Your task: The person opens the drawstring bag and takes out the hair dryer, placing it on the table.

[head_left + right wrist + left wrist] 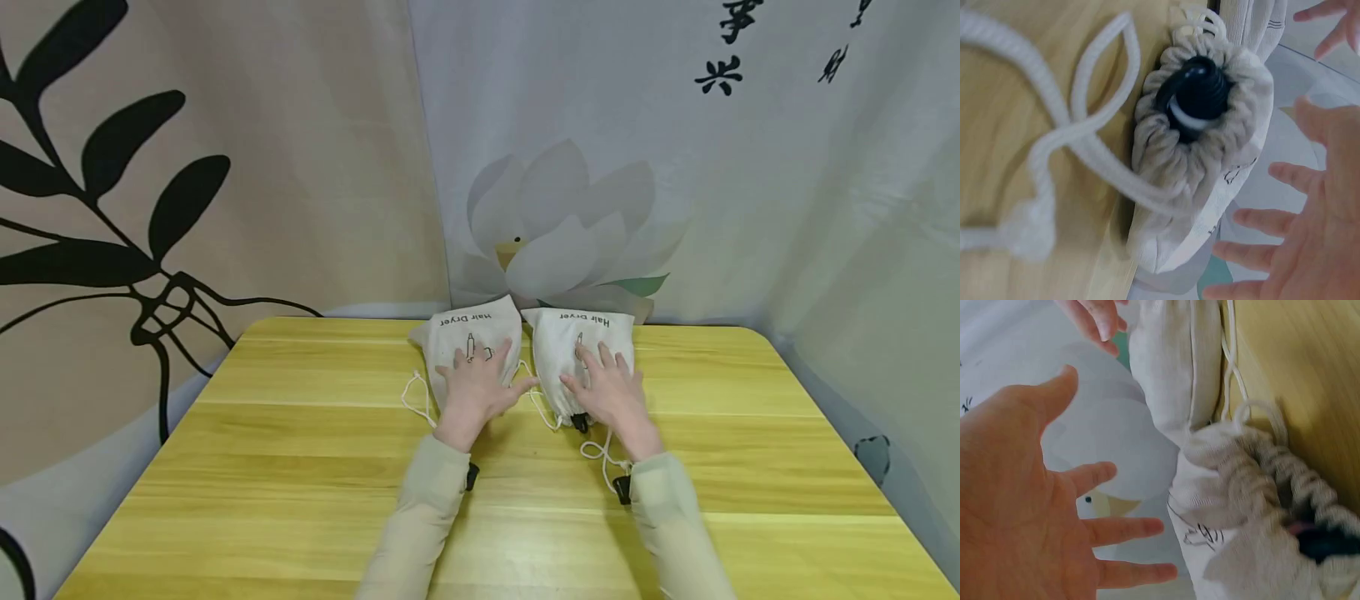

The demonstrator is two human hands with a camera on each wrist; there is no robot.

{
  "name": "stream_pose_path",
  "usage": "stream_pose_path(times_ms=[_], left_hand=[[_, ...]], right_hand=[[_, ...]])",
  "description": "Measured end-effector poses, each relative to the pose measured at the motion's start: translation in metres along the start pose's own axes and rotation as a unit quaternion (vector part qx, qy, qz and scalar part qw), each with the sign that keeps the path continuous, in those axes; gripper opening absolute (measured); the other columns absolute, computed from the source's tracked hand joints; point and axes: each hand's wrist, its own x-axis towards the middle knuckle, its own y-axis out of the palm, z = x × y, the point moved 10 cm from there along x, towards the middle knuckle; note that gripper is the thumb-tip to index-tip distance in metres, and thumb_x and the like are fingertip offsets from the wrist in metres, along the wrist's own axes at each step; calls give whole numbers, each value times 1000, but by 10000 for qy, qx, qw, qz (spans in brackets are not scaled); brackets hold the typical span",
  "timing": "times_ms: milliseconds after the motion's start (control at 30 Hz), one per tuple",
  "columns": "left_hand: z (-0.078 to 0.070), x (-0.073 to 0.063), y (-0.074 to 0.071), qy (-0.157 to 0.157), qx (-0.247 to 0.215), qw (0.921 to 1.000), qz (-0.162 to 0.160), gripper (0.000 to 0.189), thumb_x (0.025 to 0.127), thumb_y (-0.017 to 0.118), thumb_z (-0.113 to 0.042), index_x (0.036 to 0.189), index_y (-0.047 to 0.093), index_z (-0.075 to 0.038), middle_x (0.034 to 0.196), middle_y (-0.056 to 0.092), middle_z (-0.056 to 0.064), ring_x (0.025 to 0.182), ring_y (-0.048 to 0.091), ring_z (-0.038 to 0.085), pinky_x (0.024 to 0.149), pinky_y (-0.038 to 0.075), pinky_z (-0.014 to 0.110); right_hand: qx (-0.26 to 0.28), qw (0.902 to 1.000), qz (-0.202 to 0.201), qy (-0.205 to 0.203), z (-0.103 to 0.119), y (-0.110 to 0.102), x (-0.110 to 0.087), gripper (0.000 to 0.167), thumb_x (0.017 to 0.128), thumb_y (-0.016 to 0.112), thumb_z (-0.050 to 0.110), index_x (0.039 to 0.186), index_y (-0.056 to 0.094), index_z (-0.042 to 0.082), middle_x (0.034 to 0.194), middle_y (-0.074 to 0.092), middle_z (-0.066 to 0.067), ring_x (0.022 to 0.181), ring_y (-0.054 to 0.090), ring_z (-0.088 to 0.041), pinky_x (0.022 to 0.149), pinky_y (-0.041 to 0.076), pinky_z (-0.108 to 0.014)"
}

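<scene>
Two off-white drawstring bags printed "Hair Dryer" lie side by side at the table's far edge. Over the left bag (457, 329) my left hand (477, 385) is spread, its fingers straight. My right hand (611, 396) is likewise spread above the right bag (551, 350). Both wrist views show a gap between palm and bag. Gathered cloth rings the right bag's mouth, where a coiled black cord (1200, 94) with a white band shows. Inside the left bag's partly open mouth is something dark (1322, 540), too shadowed to identify.
White drawstrings (600, 450) trail from the bags onto the wooden table (337, 500). Behind the far edge hangs a printed cloth (337, 167) with a lotus, dark leaves and characters. A small dark device sits at each wrist.
</scene>
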Motion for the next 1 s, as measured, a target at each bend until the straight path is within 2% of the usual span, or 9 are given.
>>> stream_pose_path(times_ms=[133,267,467,533,633,767,867,1000], left_hand=[[-15,0,3,240,382,9988,-171,72,88,42,-68,147,36,-26,144,46,16,130,45,42,103,34,64],[-35,0,8,745,617,9941,-482,66,91,44,-62,142,43,-20,133,58,10,120,55,33,103,42,49],[-62,-9,16,1450,427,9841,-929,53,92,55,-48,134,53,-15,126,63,10,113,61,30,102,46,43],[-69,-11,18,1583,383,9811,-1046,52,91,58,-46,132,54,-14,124,63,9,110,62,29,96,50,40],[-77,-12,26,1623,420,9809,-987,52,90,58,-47,132,53,-16,127,60,7,109,61,28,89,54,39],[-82,-10,39,1511,535,9852,-610,54,90,56,-49,136,48,-20,135,50,6,116,57,29,85,55,40],[-85,-9,46,1463,632,9862,-440,55,90,57,-50,135,47,-21,138,47,7,121,54,30,87,54,41],[-89,-8,51,1437,792,9857,-373,53,88,59,-50,131,50,-21,140,45,7,121,52,29,87,54,40]], right_hand=[[98,9995,-159,-236,-2,-6,-4,59,95,51,41,143,40,8,144,39,-29,123,45,-53,99,37,-65],[267,9988,-119,-403,-5,-7,-9,54,94,55,34,138,46,4,139,46,-28,119,50,-49,95,44,-61],[371,9961,-11,-804,-5,-5,-14,45,94,57,26,131,53,0,131,53,-26,115,55,-44,93,47,-57],[369,9948,-19,-950,-4,-6,-16,42,93,58,24,128,55,0,126,57,-26,111,58,-42,92,48,-55],[402,9931,7,-1099,-5,-5,-19,40,92,60,22,125,57,0,121,61,-24,101,63,-38,88,51,-52],[429,9914,111,-1231,-6,-2,-21,40,89,63,20,123,58,0,118,63,-22,93,66,-32,84,53,-49],[389,9902,164,-1329,-8,0,-23,41,87,66,19,123,59,0,119,63,-22,95,65,-32,86,53,-49],[266,9888,188,-1457,-9,2,-24,43,84,69,18,122,59,0,119,63,-21,102,63,-36,88,51,-51]])
